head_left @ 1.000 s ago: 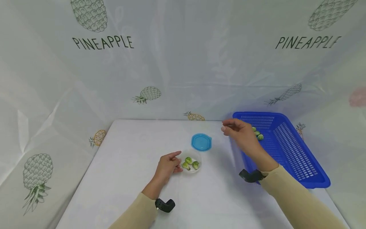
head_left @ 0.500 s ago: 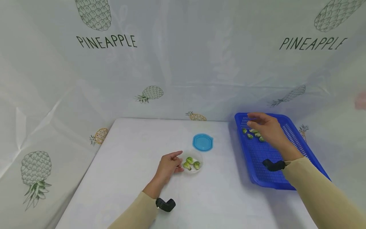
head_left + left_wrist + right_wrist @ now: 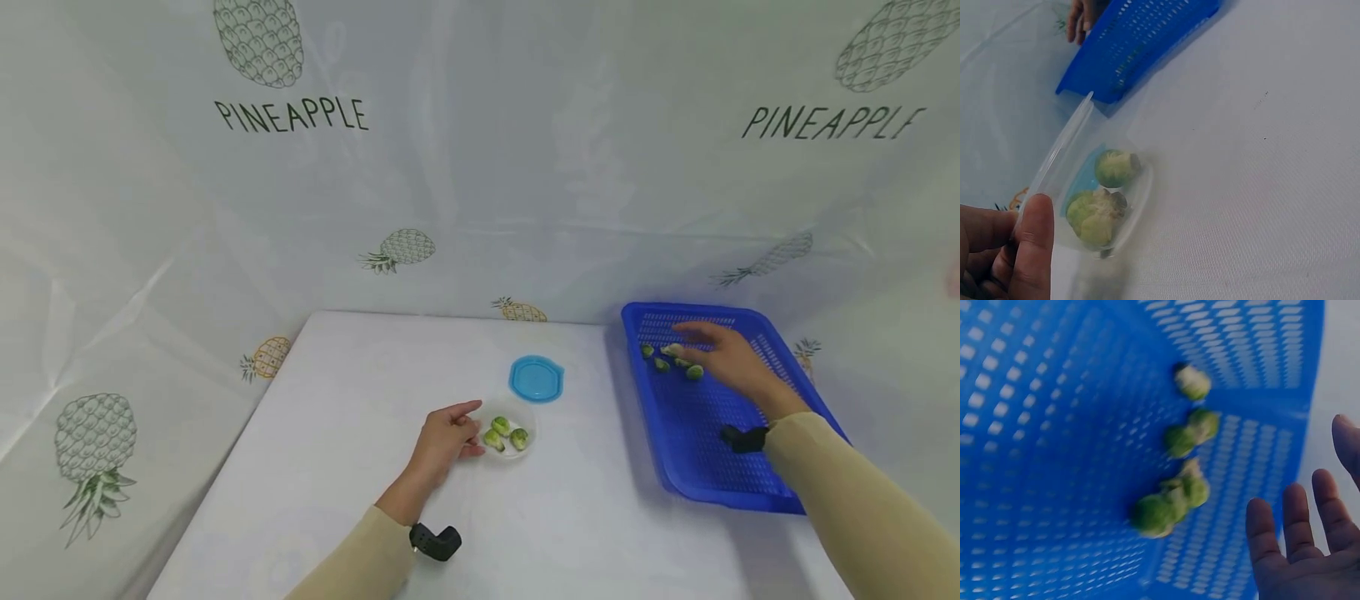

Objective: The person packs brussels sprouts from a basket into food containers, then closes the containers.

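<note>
My left hand (image 3: 444, 440) pinches the rim of a small clear plastic bowl (image 3: 1054, 156) between thumb and fingers, at the middle of the table. Three Brussels sprouts (image 3: 500, 427) lie in the bowl; the left wrist view shows two plainly. On the right, my right hand (image 3: 726, 360) hovers over the blue plastic basket (image 3: 697, 433), fingers spread and holding nothing. Several Brussels sprouts (image 3: 1154, 514) lie together at the basket's far left corner, close to the right fingertips, which partly overlap them in the head view.
A light blue lid (image 3: 536, 379) lies flat just behind the bowl. The white table (image 3: 360, 367) backs onto a hanging sheet (image 3: 480, 150) printed with pineapples. The basket's perforated walls rise around its sprouts.
My right hand has moved right from the basket's left edge to over its inside, near the sprouts. The left hand stays at the bowl. The head view has shifted slightly.
</note>
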A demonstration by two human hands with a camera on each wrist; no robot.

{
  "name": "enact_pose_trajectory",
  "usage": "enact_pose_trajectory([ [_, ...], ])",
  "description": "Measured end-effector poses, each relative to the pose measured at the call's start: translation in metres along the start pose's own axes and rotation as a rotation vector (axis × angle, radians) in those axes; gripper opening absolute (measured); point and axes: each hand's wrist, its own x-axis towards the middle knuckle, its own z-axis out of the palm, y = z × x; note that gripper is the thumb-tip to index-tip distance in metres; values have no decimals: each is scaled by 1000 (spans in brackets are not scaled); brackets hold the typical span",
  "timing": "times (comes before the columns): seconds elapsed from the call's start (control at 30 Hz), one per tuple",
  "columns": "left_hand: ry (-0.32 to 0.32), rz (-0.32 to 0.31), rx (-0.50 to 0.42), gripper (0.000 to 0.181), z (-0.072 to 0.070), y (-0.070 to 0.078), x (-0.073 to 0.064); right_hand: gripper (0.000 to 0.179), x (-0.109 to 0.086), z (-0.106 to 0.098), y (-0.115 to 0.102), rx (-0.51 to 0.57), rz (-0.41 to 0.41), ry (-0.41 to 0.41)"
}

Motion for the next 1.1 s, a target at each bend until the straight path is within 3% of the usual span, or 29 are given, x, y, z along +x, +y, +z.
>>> enact_pose_trajectory([
  [0.2,2,0,11,44,0,0,-1,53,4,0,29,26,-7,22],
  [0.43,9,-12,19,43,0,0,-2,58,3,-2,43,7,60,-4],
  [0.87,-5,8,23,43,0,0,2,45,8,6,76,-70,45,-56],
  [1.1,-7,6,18,43,0,-1,2,32,9,14,72,-83,41,-51],
])
